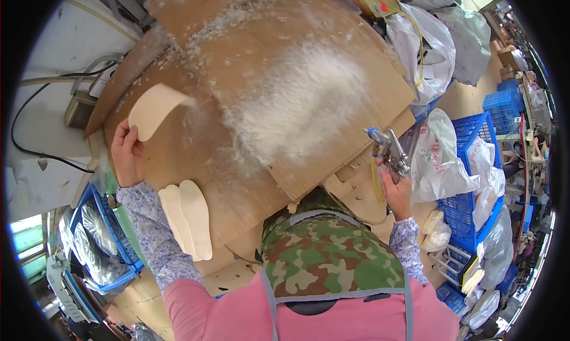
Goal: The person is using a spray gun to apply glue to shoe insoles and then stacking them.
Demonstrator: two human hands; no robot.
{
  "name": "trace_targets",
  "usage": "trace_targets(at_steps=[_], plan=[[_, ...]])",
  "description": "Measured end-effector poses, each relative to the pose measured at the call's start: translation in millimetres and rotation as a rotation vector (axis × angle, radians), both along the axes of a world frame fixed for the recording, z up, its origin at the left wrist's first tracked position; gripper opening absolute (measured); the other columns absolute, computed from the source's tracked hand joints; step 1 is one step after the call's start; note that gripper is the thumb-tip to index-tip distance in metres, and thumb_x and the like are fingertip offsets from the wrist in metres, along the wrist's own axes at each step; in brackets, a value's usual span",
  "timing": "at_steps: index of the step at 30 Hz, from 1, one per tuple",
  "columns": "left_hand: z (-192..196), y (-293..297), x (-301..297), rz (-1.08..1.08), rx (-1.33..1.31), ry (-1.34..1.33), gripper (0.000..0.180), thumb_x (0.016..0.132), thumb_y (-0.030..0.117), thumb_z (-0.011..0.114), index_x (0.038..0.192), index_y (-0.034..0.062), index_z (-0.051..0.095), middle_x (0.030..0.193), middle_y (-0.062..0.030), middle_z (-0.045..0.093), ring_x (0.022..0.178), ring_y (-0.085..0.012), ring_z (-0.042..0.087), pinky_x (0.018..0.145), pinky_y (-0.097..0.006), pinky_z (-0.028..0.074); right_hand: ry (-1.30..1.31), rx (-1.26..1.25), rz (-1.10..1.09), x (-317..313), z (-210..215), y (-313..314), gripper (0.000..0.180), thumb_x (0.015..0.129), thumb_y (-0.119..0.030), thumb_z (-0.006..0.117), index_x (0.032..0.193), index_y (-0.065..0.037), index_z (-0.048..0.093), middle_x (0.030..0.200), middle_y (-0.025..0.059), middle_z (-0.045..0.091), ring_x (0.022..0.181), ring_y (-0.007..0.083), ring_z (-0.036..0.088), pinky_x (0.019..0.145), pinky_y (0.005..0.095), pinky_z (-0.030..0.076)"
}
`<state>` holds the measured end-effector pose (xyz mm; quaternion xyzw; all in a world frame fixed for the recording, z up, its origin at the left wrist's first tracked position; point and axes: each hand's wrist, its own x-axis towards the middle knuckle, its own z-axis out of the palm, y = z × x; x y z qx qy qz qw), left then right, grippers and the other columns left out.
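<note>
My left hand (126, 152) holds up a pale beige shoe insole (153, 106) by its lower end, at the left of a cardboard work surface (249, 56). My right hand (396, 189) grips a metal spray gun (389, 151) at the right edge of the cardboard, its nozzle pointing up and left. The cardboard is coated with a thick patch of white dried spray (297, 103). A small stack of flat beige insoles (187, 219) lies near my left forearm.
A blue crate with a fan (98, 237) sits at the lower left. Blue baskets (475, 163) and white plastic bags (436, 157) stand on the right. Black cables (35, 103) run along the white surface on the left. My camouflage apron (326, 258) fills the bottom centre.
</note>
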<state>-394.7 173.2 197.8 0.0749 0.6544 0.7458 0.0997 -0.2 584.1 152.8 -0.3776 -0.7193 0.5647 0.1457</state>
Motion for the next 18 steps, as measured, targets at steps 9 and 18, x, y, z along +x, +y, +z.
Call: trace_targets(at_steps=[9,18], plan=[[-29.5,199.0,143.3,-0.135,0.008,-0.113,0.023,0.091,0.012,0.048,0.111,0.0023,0.054,0.099,-0.0059,0.06,0.086,-0.0152,0.063,0.07,-0.031,0.056,0.041,-0.055,0.083,14.5,1.9,38.2,0.024,0.089,-0.011,0.057,0.11,-0.002,0.063,0.067,-0.0074,0.053,0.053,0.0007,0.035,0.047,0.0208,0.027],[-138.4,245.2,218.5,0.02,-0.308,-0.316,0.052,0.084,-0.003,0.045,0.134,-0.0029,0.029,0.112,-0.0177,0.05,0.082,-0.0221,0.063,0.066,-0.03,0.055,-0.1,0.089,0.452,0.8,-1.9,71.0,0.026,0.084,-0.005,0.061,0.109,0.0,0.059,0.071,0.0,0.053,0.061,0.0073,0.043,0.055,0.0244,0.038]])
